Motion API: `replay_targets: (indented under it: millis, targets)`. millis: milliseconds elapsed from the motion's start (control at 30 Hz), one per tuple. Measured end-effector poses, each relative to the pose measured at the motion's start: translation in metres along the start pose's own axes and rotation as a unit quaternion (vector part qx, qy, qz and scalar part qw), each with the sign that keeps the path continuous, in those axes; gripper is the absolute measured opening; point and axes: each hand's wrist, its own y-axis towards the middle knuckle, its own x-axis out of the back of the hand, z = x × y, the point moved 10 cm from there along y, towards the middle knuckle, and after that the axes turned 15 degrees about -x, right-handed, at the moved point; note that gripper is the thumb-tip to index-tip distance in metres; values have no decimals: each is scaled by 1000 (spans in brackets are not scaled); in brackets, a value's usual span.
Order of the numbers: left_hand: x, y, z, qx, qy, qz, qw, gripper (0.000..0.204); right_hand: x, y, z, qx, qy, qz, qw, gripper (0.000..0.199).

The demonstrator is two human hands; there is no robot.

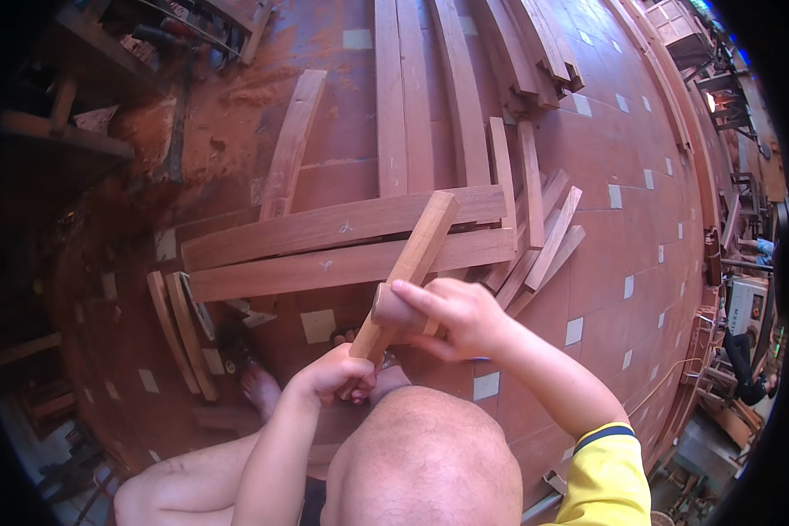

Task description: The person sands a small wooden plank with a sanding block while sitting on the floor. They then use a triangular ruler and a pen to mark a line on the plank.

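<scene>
My left hand [335,373] is closed round the lower end of a short square wooden bar [422,238], held up at a slant in front of me. My right hand [465,317] grips a short brownish block with a rounded end [400,313], its index finger stretched along the top. That block lies against the side of the bar, about midway along it. Its exact kind I cannot make out. Beyond the bar, two wide planks [342,226] with chalk marks lie crosswise on other timber.
Long boards [403,105] run away from me across the tiled floor [600,263]. Several thin strips [552,237] are piled at the right. Two short curved pieces [191,337] rest near my foot [259,386]. A dark wooden bench [88,79] stands far left, with sawdust beside it.
</scene>
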Motion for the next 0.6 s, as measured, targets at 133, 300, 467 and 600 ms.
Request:
replay_targets:
  millis: [133, 300, 467, 600]
  targets:
    - [-10, -2, -5, 24, -41, 5, 999, 22, 60, 19, -51, -49, -28, -229, 972, 77]
    - [-8, -6, -8, 41, -58, 13, 997, 20, 25, 3, -28, -10, 10, -163, 986, 77]
    - [-5, -7, 4, 44, -60, 20, 997, 20, 5, -1, 7, 10, -28, -47, 998, 81]
    - [-9, -13, -3, 52, -50, 14, 997, 21, 71, 18, -51, -74, -67, -279, 955, 82]
